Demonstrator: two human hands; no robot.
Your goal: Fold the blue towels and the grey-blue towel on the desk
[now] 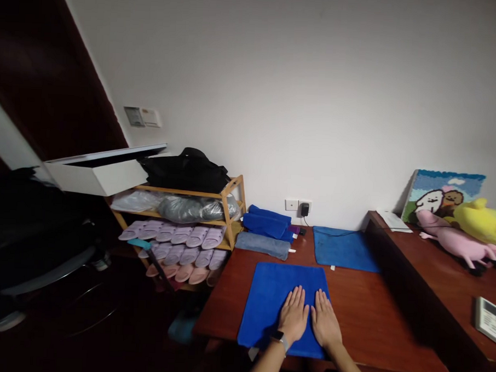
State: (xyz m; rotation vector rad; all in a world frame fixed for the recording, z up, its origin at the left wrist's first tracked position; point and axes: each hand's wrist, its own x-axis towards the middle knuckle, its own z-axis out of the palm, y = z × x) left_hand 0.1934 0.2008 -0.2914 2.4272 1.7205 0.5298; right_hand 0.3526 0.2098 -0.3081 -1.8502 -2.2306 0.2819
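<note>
Blue towel (267, 302) lies flat on the reddish-brown wooden table (382, 307), toward its near edge. At 10 o'clock from it stands a wooden shoe rack (228, 229) holding lilac and pink slippers (180, 234). Light-blue towel (346, 249) is laid flat between 1 and 2 o'clock; folded blue towels (266, 222) sit at 11 o'clock. Left hand (294, 318) and right hand (326, 324) rest palm-down on the towel's 3-to-4 o'clock side, fingers extended and nearly together, thumbs angled inward. Smartwatch (278, 336) noted on left wrist; black power adapter (305, 209) at 12 o'clock.
</note>
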